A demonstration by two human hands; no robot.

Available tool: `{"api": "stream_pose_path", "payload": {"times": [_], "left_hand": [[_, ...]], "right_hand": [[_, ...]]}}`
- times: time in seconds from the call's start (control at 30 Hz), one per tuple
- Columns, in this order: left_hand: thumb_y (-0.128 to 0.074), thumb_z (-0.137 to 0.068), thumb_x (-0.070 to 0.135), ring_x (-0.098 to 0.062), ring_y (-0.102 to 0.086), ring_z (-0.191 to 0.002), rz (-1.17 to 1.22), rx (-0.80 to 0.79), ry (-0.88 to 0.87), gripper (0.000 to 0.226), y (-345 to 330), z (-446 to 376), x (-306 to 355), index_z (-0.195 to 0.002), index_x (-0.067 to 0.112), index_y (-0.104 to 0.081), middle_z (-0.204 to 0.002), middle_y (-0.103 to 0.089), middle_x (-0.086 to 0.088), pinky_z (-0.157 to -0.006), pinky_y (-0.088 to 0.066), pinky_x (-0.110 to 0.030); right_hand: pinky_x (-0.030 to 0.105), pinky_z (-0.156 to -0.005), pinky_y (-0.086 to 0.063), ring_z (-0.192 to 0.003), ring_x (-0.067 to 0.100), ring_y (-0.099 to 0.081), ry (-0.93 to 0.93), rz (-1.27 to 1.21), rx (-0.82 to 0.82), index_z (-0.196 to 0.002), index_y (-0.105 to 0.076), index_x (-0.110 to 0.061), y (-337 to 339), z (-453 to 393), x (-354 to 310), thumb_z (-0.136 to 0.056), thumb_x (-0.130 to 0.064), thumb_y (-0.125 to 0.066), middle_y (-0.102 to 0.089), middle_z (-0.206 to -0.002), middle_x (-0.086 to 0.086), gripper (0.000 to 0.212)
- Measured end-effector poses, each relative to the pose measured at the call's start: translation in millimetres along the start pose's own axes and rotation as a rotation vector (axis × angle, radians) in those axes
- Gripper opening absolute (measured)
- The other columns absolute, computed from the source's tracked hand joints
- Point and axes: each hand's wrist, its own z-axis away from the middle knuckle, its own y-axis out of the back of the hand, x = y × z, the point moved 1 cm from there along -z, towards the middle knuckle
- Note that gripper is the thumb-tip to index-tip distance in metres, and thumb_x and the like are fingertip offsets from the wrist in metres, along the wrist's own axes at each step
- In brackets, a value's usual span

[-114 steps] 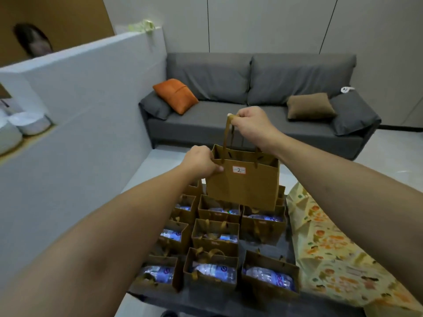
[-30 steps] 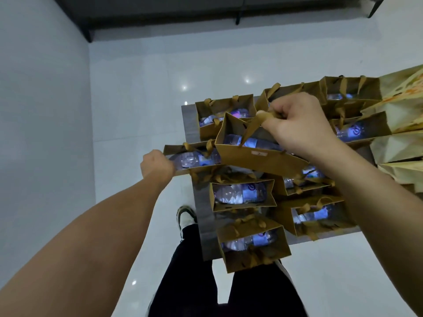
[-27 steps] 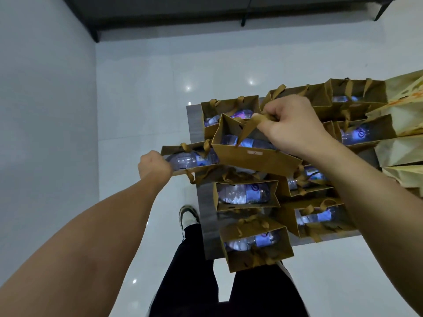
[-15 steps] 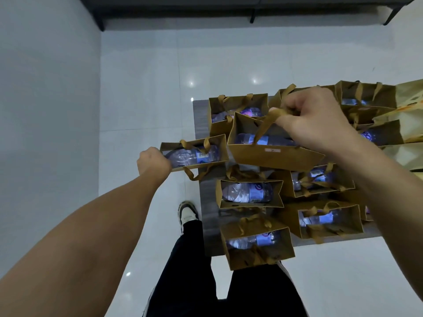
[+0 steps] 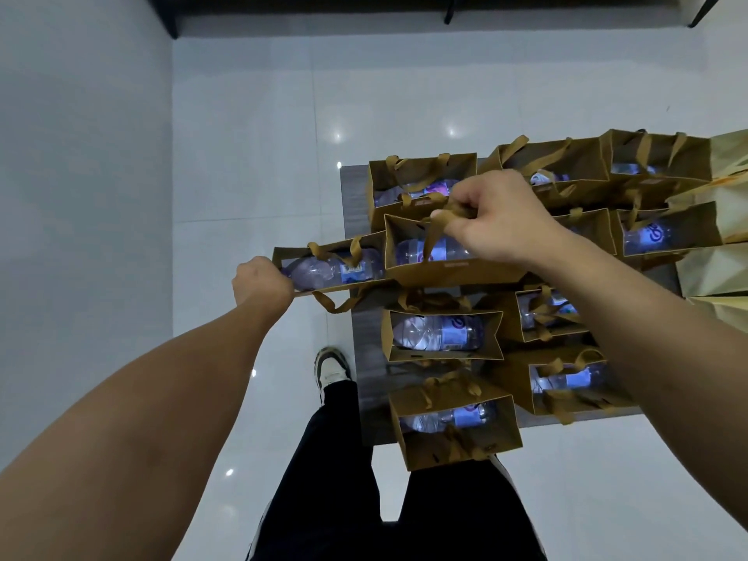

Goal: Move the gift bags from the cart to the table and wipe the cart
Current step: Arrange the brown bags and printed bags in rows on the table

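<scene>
Head view: I'm watching right hand pinching a gift bag's handles, left hand gripping another bag at nine o'clock.

1. A cart stands right of centre, with gift bags on it in rows.
2. The right hand grips the handles of one bag above the cart's left side.
3. The left hand holds another bag past the cart's left edge.
4. Each open bag holds a bottle lying on its side.
5. A table touches the cart's right side.
6. The person's legs stand at the cart's near edge.
</scene>
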Motion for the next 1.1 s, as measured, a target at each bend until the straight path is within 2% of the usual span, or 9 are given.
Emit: {"api": "stream_pose_path", "payload": {"times": [0.27, 0.4, 0.77, 0.8, 0.87, 0.93, 0.97, 1.03, 1.1], "left_hand": [[-0.064, -0.093, 0.007, -0.038, -0.065, -0.092, 0.023, -0.01, 0.018, 0.014, -3, -1, -4, -0.103, -0.003, -0.067, -0.094, -0.06, -0.018, -0.073, -0.054, -0.039], [-0.066, -0.092, 0.008, -0.038, -0.067, -0.092, 0.023, -0.021, 0.013, 0.016, -5, -4, -6, -0.103, -0.004, -0.068, -0.101, -0.066, -0.022, -0.078, -0.058, -0.043], [-0.066, -0.093, 0.01, -0.036, -0.066, -0.09, 0.03, -0.012, 0.004, 0.018, -5, -4, -6, -0.106, -0.003, -0.067, -0.099, -0.065, -0.02, -0.076, -0.056, -0.039], [-0.066, -0.094, 0.01, -0.035, -0.065, -0.089, 0.028, -0.011, 0.004, 0.018, -5, -4, -5, -0.107, -0.003, -0.067, -0.099, -0.064, -0.019, -0.076, -0.055, -0.039], [-0.065, -0.094, 0.01, -0.035, -0.065, -0.089, 0.031, -0.012, 0.011, 0.018, -4, -3, -4, -0.107, -0.003, -0.067, -0.099, -0.064, -0.019, -0.077, -0.056, -0.039], [-0.064, -0.092, 0.008, -0.038, -0.066, -0.093, 0.043, -0.013, 0.012, 0.016, -4, -4, -5, -0.105, -0.003, -0.067, -0.102, -0.064, -0.021, -0.078, -0.058, -0.042], [-0.063, -0.092, 0.007, -0.039, -0.066, -0.093, 0.049, -0.013, 0.011, 0.016, -3, -4, -5, -0.103, -0.003, -0.067, -0.103, -0.064, -0.022, -0.079, -0.058, -0.043], [-0.063, -0.091, 0.007, -0.039, -0.066, -0.092, 0.054, -0.012, 0.005, 0.013, -3, -4, -6, -0.1, -0.002, -0.066, -0.102, -0.065, -0.022, -0.078, -0.059, -0.042], [-0.063, -0.09, 0.007, -0.039, -0.066, -0.091, 0.055, -0.015, -0.002, 0.011, -3, -5, -8, -0.098, -0.001, -0.066, -0.1, -0.066, -0.021, -0.078, -0.059, -0.042]], "right_hand": [[0.028, -0.058, -0.035, -0.059, 0.015, -0.041, -0.02, -0.105, 0.007, -0.074, -0.061, 0.002, -1, -7, -12, -0.097, -0.027, -0.063, -0.046, -0.062, 0.006, 0.037], [0.02, -0.054, -0.036, -0.059, 0.013, -0.044, -0.098, -0.181, 0.023, -0.079, -0.063, 0.003, -12, -7, 0, -0.098, -0.027, -0.062, -0.049, -0.064, 0.007, 0.036], [0.041, -0.076, -0.056, -0.086, 0.023, -0.062, -0.354, -0.062, 0.015, -0.099, -0.068, -0.017, -58, -3, 52, -0.096, -0.025, -0.066, -0.064, -0.088, 0.003, 0.009], [0.044, -0.082, -0.056, -0.093, 0.024, -0.062, -0.371, -0.043, 0.017, -0.106, -0.067, -0.019, -59, -4, 50, -0.094, -0.021, -0.068, -0.065, -0.095, 0.002, 0.013], [0.049, -0.102, -0.047, -0.119, 0.028, -0.053, -0.358, 0.084, -0.014, -0.129, -0.057, -0.023, -62, -5, 38, -0.084, -0.012, -0.072, -0.062, -0.119, 0.003, 0.049], [0.047, -0.115, -0.034, -0.138, 0.027, -0.035, -0.218, 0.155, 0.061, -0.143, -0.046, -0.023, -67, -3, 15, -0.075, -0.009, -0.075, -0.047, -0.141, 0.004, 0.075], [0.043, -0.117, -0.032, -0.141, 0.025, -0.031, -0.11, 0.142, 0.125, -0.143, -0.046, -0.022, -72, -1, 4, -0.074, -0.009, -0.074, -0.044, -0.145, 0.004, 0.075], [0.035, -0.108, -0.039, -0.129, 0.022, -0.042, 0.037, 0.097, 0.184, -0.134, -0.055, -0.017, -91, 0, -10, -0.082, -0.012, -0.069, -0.051, -0.135, 0.004, 0.054], [0.031, -0.084, -0.048, -0.104, 0.019, -0.055, -0.075, 0.035, 0.081, -0.119, -0.061, -0.016, -119, -4, -15, -0.093, -0.022, -0.062, -0.06, -0.112, 0.002, 0.026]]}}
